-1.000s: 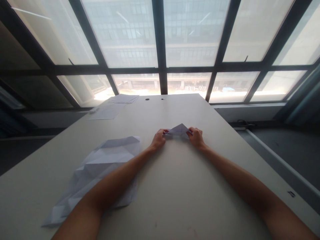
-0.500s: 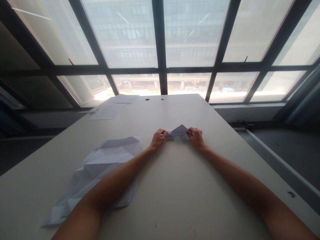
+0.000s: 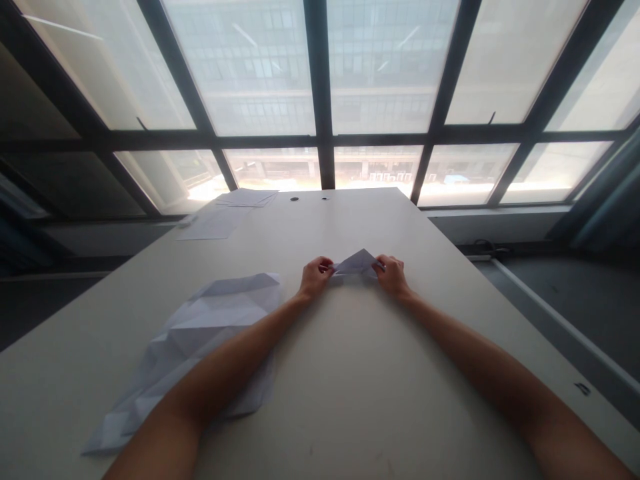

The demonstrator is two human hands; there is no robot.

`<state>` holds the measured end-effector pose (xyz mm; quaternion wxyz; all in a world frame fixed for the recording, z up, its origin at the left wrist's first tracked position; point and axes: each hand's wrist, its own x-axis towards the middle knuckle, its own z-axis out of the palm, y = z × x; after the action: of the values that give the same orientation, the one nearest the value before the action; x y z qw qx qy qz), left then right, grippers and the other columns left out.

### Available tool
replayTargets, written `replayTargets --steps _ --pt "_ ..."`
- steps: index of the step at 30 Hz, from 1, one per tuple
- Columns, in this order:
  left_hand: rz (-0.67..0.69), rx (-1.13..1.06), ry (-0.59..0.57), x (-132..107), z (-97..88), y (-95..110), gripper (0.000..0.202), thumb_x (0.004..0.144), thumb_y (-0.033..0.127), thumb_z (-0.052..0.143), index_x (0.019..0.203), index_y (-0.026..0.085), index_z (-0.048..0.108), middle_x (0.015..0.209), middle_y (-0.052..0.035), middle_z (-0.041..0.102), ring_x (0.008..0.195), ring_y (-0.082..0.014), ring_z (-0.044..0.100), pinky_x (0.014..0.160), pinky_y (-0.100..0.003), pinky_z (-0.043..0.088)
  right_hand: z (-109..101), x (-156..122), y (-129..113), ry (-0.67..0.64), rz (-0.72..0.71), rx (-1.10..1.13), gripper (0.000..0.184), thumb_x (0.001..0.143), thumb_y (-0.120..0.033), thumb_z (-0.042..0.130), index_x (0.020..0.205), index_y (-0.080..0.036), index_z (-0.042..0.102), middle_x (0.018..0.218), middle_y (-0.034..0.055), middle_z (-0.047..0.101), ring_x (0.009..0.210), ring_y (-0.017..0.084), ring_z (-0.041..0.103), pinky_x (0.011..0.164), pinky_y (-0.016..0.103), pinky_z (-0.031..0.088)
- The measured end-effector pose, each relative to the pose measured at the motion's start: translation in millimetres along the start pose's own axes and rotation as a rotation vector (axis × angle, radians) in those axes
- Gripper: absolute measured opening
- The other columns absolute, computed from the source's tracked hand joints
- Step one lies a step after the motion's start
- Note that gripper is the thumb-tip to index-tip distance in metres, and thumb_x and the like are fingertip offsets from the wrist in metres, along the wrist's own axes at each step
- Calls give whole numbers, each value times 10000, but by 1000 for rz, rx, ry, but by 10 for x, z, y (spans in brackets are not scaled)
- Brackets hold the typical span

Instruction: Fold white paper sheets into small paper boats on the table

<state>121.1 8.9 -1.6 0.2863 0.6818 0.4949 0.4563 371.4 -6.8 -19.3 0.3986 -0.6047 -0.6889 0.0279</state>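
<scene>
Between my two hands is a small folded sheet of white paper, with a pointed peak at its top and a flat band below. My left hand is closed, pinching the paper's left end. My right hand pinches its right end, fingers pressed together. The paper is held close above the white table; whether its lower edge touches the surface I cannot tell. Left of my left forearm lies a large creased sheet of paper, partly hidden under that arm.
Flat paper sheets lie at the table's far left corner. Two small dark round spots, one of them a hole, are near the far edge. A small dark mark sits by the right edge. Windows stand beyond the table.
The lower band of the folded paper has shifted slightly, and the left hand's fingers have curled a little. Both hands keep their grip at nearly the same place.
</scene>
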Motion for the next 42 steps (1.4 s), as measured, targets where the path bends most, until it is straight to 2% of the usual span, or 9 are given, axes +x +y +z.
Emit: replayTargets --steps 2,6,9,13,18,21,30,38,42 --pt "6 72 -18 -11 0 15 68 754 223 696 806 180 695 765 -37 716 724 -182 681 666 -271 529 -6 0 -7 5 -14 11 123 855 -241 589 877 -199 702 798 47 688 819 215 585 843 363 406" --pt "34 121 -33 -22 8 22 47 764 214 688 782 175 708 753 -40 725 701 -181 684 658 -271 524 -18 -1 -28 2 -32 33 120 856 -235 584 860 -198 698 784 40 679 803 216 589 836 367 428" --pt "75 157 -37 -30 17 20 152 810 317 680 796 175 731 744 -33 728 691 -179 674 654 -265 508 -26 -4 -45 -3 -39 45 115 856 -229 586 854 -196 696 783 44 681 797 212 594 823 353 431" --pt "122 227 -35 -33 27 24 378 922 398 524 703 173 735 670 -18 695 642 -174 629 656 -273 478 -24 -7 -45 8 -52 52 113 856 -225 591 857 -193 700 782 49 684 785 210 594 802 339 425" --pt "88 150 -71 -18 16 20 131 808 210 623 809 170 748 767 -31 733 706 -168 647 711 -272 493 -13 0 -30 6 -58 58 114 860 -215 593 862 -188 704 791 50 691 798 210 596 807 339 422" --pt "68 152 -86 -16 6 25 120 759 131 618 787 163 731 732 -23 718 691 -154 636 702 -261 487 -12 4 -26 0 -67 78 105 856 -211 604 863 -185 705 795 55 694 793 209 597 797 333 426" --pt "94 218 -74 7 -26 21 23 723 171 690 722 161 669 643 14 652 617 -127 570 600 -229 422 -8 -1 -24 -10 -109 110 106 852 -221 601 851 -203 705 794 61 698 781 212 598 780 331 437" --pt "151 119 -232 45 -110 31 232 832 226 552 879 161 770 895 -63 762 843 -204 693 797 -297 516 5 19 8 19 14 73 128 854 -228 582 858 -188 703 781 60 696 738 203 578 726 311 397" --pt "190 81 -309 21 -107 36 288 784 191 598 1038 139 723 1017 -88 740 876 -202 691 794 -295 542 19 35 51 18 80 92 134 855 -259 574 831 -193 688 740 40 679 695 189 559 682 291 377"
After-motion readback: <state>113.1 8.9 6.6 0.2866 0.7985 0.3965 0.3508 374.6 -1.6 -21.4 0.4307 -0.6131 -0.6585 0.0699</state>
